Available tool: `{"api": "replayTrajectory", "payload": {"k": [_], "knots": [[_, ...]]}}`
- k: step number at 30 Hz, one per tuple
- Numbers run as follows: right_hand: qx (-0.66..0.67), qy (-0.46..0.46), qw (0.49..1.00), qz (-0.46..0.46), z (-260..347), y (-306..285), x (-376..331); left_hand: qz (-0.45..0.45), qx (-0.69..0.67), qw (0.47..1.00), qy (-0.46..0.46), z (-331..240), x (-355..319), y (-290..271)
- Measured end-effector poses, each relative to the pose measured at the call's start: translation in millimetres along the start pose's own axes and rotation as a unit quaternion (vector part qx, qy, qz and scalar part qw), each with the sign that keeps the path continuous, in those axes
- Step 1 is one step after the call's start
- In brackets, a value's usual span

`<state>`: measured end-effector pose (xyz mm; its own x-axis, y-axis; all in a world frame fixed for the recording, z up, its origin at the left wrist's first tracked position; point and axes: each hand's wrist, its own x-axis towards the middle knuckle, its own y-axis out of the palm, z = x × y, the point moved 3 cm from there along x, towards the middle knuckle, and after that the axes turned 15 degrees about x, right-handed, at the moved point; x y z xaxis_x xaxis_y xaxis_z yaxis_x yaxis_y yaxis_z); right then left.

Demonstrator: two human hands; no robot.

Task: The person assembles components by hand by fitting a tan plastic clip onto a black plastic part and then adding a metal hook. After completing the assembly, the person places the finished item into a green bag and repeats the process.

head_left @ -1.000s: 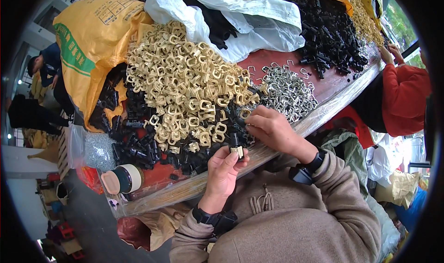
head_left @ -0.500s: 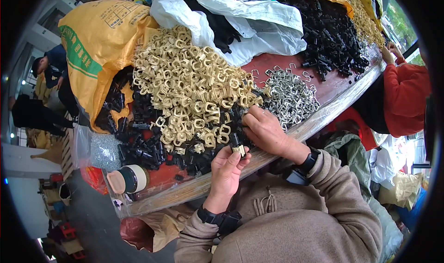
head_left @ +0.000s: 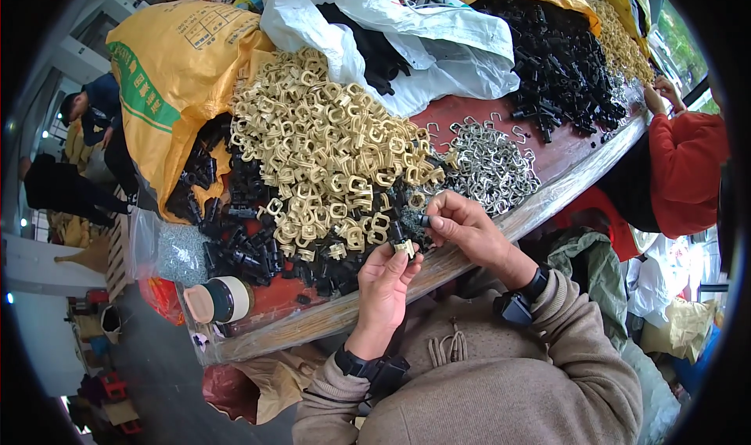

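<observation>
My left hand (head_left: 382, 287), low at the table's near edge, pinches a black plastic fitting (head_left: 397, 232) with a beige clip (head_left: 407, 249) on its lower end. Just to the right, my right hand (head_left: 469, 232) grips a small black cylindrical piece (head_left: 424, 220) between thumb and fingertips, apart from the fitting. Beyond both hands spreads a large heap of beige plastic clips (head_left: 321, 140). Loose black fittings (head_left: 242, 257) lie along its near left side. Silvery U-shaped metal clips (head_left: 493, 163) are piled behind my right hand.
A wooden edge (head_left: 313, 334) borders the red tabletop. A jar (head_left: 229, 299) stands at the near left corner beside a bag of small clear pieces (head_left: 181, 253). Yellow sacks (head_left: 184, 62) and white sheeting (head_left: 461, 54) lie behind. A person in red (head_left: 688, 171) works at right.
My right hand has lifted from the table beside the beige heap and turned, now showing a small black piece in its fingertips. My left hand stays almost in place with its fitting.
</observation>
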<state>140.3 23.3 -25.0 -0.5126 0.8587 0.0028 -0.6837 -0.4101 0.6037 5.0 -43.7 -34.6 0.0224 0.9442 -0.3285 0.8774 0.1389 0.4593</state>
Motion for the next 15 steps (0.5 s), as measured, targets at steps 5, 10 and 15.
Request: {"api": "replayTrajectory", "payload": {"k": [5,10,15], "knots": [[-0.026,0.009,1.000,0.014,4,5,-8,0.010,-0.007,1.000,-0.006,1,2,1],[-0.143,-0.051,0.985,0.077,11,13,-13,0.017,-0.007,1.000,-0.024,2,2,5],[-0.287,-0.110,0.951,0.008,18,23,-14,0.042,0.023,0.998,-0.033,2,4,5]]}}
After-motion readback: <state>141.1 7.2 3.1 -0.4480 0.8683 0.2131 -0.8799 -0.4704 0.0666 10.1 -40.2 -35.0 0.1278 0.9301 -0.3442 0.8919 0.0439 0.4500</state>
